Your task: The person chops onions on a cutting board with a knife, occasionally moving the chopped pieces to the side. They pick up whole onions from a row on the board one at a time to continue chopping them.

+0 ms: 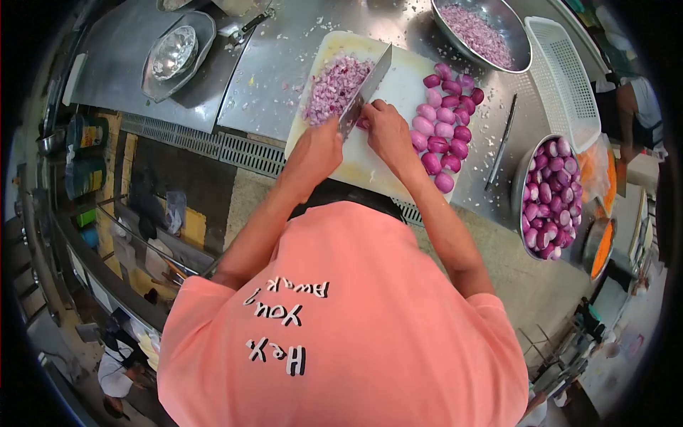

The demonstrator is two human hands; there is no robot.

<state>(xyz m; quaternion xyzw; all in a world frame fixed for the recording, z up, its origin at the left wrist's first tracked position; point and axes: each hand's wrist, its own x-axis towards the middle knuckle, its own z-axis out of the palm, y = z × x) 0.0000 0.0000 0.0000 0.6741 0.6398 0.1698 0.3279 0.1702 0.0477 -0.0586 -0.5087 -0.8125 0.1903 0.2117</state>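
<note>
My left hand (316, 155) is closed round the handle of a wide-bladed kitchen knife (370, 85), whose blade slants across a white cutting board (348, 174). Beside the blade, the bent fingers of my right hand (390, 135) press on a small piece of onion (363, 123), mostly hidden under them. To the left of the knife lies a heap of chopped red onion (334, 89). Rows of peeled red onion halves (442, 130) cover the board's right side, close to my right hand.
At the back right stands a steel bowl of chopped onion (477, 32), next to a white plastic basket (562, 78). A slim metal tool (502, 142) lies near a bowl of peeled onions (551, 199). Metal dishes (178, 53) sit at left. Other people (117, 370) are around.
</note>
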